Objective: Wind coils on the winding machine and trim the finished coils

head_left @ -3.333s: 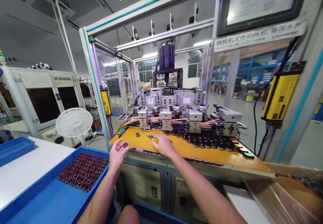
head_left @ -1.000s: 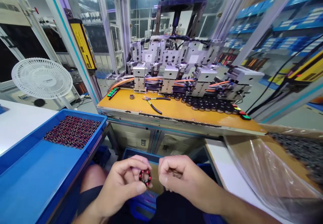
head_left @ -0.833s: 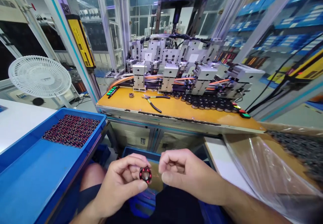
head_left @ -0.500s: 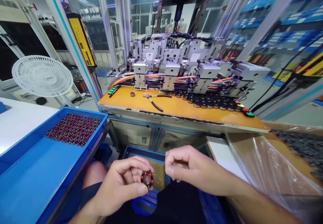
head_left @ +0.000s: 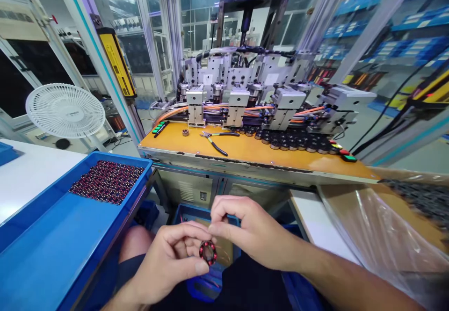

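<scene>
Small wound stator ring [head_left: 208, 252], black w/ red coils, sits low centre over the lap, pinched betw. thumb and fingers of left hand [head_left: 171, 259]. Right hand [head_left: 245, 231] just beside it, fingers curled, thumb and index tip pinched together right above the ring; can't tell if they hold anything. Blue tray [head_left: 52, 255] on the left w/ a heap of similar rings [head_left: 103, 188]. Pliers [head_left: 215, 140] lie on the orange bench top [head_left: 245, 154], well apart.

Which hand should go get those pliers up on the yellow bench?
Probably the right hand: its fingers look free, while the left hand pinches the small red-and-black wound ring. The black-handled pliers lie on the yellow bench.
</scene>
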{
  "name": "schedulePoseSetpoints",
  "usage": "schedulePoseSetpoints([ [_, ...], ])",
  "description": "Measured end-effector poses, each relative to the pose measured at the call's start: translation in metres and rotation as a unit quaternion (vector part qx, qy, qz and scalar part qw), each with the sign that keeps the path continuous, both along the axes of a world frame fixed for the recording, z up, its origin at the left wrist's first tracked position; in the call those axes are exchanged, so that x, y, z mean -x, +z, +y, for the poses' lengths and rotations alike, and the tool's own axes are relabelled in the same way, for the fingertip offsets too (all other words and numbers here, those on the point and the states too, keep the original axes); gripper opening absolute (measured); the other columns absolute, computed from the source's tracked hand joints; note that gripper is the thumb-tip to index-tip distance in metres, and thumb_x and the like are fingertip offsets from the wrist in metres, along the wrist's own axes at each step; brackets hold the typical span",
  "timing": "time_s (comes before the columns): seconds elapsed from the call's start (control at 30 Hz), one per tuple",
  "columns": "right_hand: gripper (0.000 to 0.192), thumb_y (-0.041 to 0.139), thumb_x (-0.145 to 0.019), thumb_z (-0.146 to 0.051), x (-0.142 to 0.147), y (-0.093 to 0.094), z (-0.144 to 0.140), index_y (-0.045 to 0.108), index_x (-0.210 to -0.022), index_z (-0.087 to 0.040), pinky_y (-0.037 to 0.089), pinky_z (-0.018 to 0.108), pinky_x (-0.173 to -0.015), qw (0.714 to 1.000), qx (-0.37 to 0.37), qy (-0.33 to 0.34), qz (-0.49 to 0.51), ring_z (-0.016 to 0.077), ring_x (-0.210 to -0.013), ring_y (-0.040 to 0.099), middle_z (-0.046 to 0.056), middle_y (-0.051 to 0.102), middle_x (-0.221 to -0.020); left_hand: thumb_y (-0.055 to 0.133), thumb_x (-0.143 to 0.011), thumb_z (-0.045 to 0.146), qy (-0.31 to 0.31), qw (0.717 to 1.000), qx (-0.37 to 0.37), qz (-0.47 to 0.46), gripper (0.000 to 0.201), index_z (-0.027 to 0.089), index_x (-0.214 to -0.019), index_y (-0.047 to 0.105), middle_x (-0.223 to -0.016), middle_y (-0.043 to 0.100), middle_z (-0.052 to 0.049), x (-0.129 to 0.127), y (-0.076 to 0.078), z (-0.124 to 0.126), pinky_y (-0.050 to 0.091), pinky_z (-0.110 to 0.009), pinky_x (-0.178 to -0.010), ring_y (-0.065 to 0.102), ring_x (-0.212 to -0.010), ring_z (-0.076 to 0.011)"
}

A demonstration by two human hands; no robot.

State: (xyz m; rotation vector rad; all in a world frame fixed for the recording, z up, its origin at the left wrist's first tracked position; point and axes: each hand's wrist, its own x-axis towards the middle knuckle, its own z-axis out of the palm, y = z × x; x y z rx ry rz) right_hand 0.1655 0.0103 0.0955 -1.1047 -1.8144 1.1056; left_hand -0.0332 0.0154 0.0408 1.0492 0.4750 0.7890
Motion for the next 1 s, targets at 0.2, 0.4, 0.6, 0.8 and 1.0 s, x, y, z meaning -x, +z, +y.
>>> schedulePoseSetpoints([
  [0.2, 0.018, 0.065, -0.081, -0.030, -0.004, 0.007, -0.012, 0.062, -0.071, -0.016, 0.036, 0.022, -0.057, 0.989, 0.147, -0.025, -0.005, 0.0109, -0.062, 0.045, -0.003, 0.053, -0.063, 0.085, -0.067, 0.015, 0.046, 0.997, -0.057, -0.007, 0.026, 0.024, -0.091, 0.081, -0.095, 0.069, -0.003, -0.001, 0.000, 0.000, 0.051, -0.015, -0.065, 0.062, -0.071, -0.0075],
  [0.4, 0.011, 0.061, -0.082, -0.020, 0.002, 0.013, -0.012, 0.068, -0.077, -0.013, 0.032, 0.019, -0.051, 0.972, 0.226, 0.000, -0.057, 0.0078, -0.057, 0.044, -0.004, 0.056, -0.061, 0.084, -0.068, 0.012, 0.023, 0.999, -0.041, -0.003, 0.027, 0.024, -0.091, 0.081, -0.097, 0.066, -0.003, -0.001, 0.001, -0.002, 0.052, -0.019, -0.066, 0.064, -0.073, -0.0097],
  [0.6, 0.016, 0.055, -0.086, -0.017, 0.002, 0.014, -0.015, 0.066, -0.074, -0.015, 0.037, 0.018, -0.055, 0.978, 0.190, 0.031, -0.085, 0.0086, -0.061, 0.051, -0.003, 0.062, -0.066, 0.084, -0.069, 0.014, -0.005, 0.999, -0.023, -0.034, 0.031, 0.026, -0.097, 0.079, -0.099, 0.065, -0.003, 0.001, -0.001, -0.002, 0.053, -0.023, -0.071, 0.066, -0.078, -0.0124],
  [0.8, 0.018, 0.054, -0.089, -0.020, -0.002, 0.011, -0.022, 0.063, -0.073, -0.017, 0.038, 0.019, -0.058, 0.985, 0.128, 0.045, -0.104, 0.0093, -0.064, 0.052, -0.004, 0.060, -0.069, 0.087, -0.067, 0.022, -0.023, 0.998, -0.035, -0.054, 0.033, 0.028, -0.098, 0.079, -0.097, 0.063, -0.003, 0.000, -0.005, -0.001, 0.051, -0.024, -0.071, 0.065, -0.079, -0.0132],
  [1.0, 0.015, 0.053, -0.086, -0.018, -0.005, 0.009, -0.026, 0.063, -0.075, -0.018, 0.039, 0.020, -0.058, 0.984, 0.151, 0.040, -0.083, 0.0101, -0.064, 0.052, -0.004, 0.059, -0.070, 0.090, -0.062, 0.027, -0.006, 0.998, -0.058, -0.038, 0.036, 0.030, -0.096, 0.080, -0.093, 0.058, -0.001, 0.000, -0.009, 0.000, 0.044, -0.018, -0.059, 0.057, -0.065, -0.0061],
])
